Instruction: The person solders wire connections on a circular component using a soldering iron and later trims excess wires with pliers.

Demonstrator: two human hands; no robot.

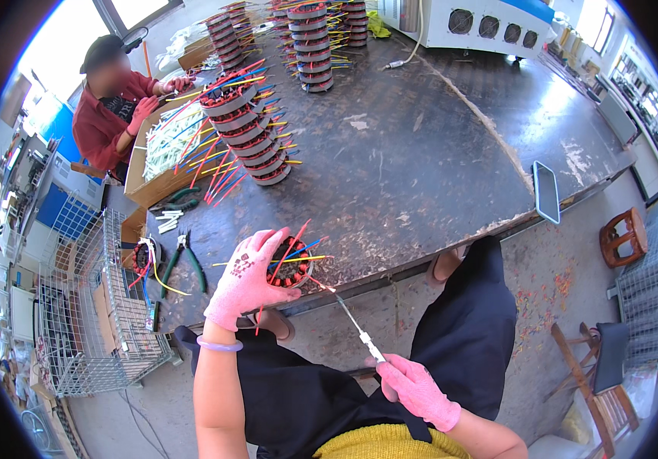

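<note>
In a pink glove, my left hand [241,281] grips a ring-shaped motor stator [298,272] at the front edge of the dark table. Red, blue and yellow wires stick out of the stator, and its windings look dark and red. My right hand [421,392], also gloved in pink, is closed around the handle end of a slim rod-like tool [365,337] with a thin metal shaft and a white section. The tool's far end points up at a red wire [320,284] reaching out from the stator; whether they touch I cannot tell.
Stacked stators [248,134] bristle with wires beyond my left hand. Left of them are a cardboard box [141,183] of white sleeves, pliers [185,260] and another stator [145,256]. A co-worker [111,107] sits far left. A phone [546,191] lies at the right edge.
</note>
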